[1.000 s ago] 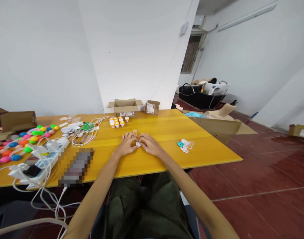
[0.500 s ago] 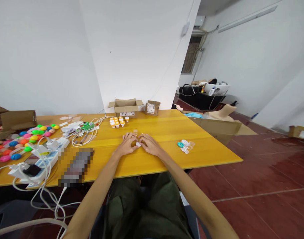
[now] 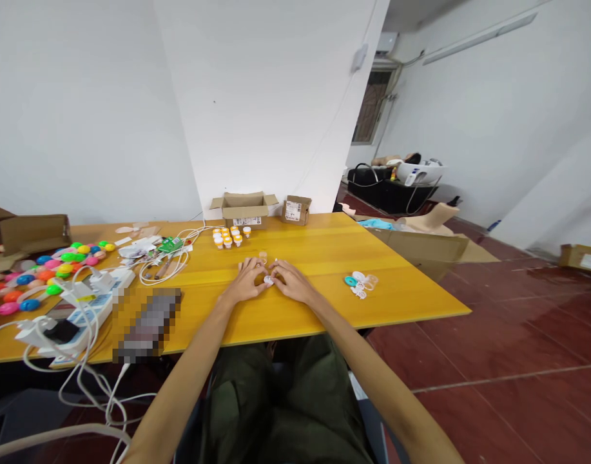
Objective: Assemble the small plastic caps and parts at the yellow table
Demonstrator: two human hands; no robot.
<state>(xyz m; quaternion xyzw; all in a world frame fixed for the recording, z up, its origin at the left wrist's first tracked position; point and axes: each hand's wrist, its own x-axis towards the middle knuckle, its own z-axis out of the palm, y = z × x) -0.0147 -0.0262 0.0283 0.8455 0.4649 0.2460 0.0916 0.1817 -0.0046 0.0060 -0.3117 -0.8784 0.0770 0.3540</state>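
1. Pinches a small white part (image 3: 269, 280) at the centre of the frame, caught between the fingertips of the left hand (image 3: 249, 280) and the right hand (image 3: 289, 280) – too small there to tell exactly which fingers press where.
2. Curves both hands inward low over the yellow wooden surface (image 3: 314, 316), with thumbs toward each other and forearms reaching up from the bottom of the frame.
3. Has a small clear cup (image 3: 263, 257) just beyond the fingers, slightly above the centre part in the frame.
4. Keeps loose pieces grouped right of centre, well apart from the hands: a teal ring (image 3: 350, 281), a white disc (image 3: 358, 276), white toothed pieces (image 3: 359, 292) and a clear piece (image 3: 371, 281).
5. Shows a cluster of white-and-orange pieces (image 3: 227, 237) above and left of the hands, in front of an open carton (image 3: 244, 211), with a smaller carton (image 3: 296, 210) near it.
6. Holds, left of centre, a green circuit board (image 3: 171, 245) among loops of white cable (image 3: 185, 261).
7. Carries, toward the left edge, brightly coloured oval pieces (image 3: 48, 274) and a power strip (image 3: 95, 312) full of plugs – plus a pixelated dark device (image 3: 147, 322) at lower left.
8. Gives way to red floor tiles (image 3: 493, 348) at lower right.
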